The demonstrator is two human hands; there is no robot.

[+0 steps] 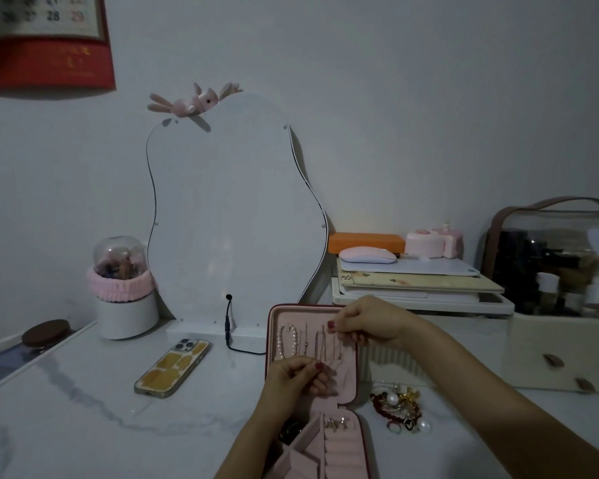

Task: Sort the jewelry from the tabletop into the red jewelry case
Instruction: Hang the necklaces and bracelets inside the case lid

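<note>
Jewelry case, red outside with pink lining (350,378), is standing open on the white marble counter (83,409). Left hand (296,378) is pinching a thin chain necklace (320,344) low; right hand (367,324) is pinching its top at the lid hooks. Keep the chain taut while hooking. Remaining beaded jewelry pile (400,411) is lying just right of the case.

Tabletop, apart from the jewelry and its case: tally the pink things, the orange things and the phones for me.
Pink: 4 (plush toy, headband, mouse, cake-shaped box)
Orange: 1 (flat box)
Phones: 1 (phone)
Total: 6
</note>
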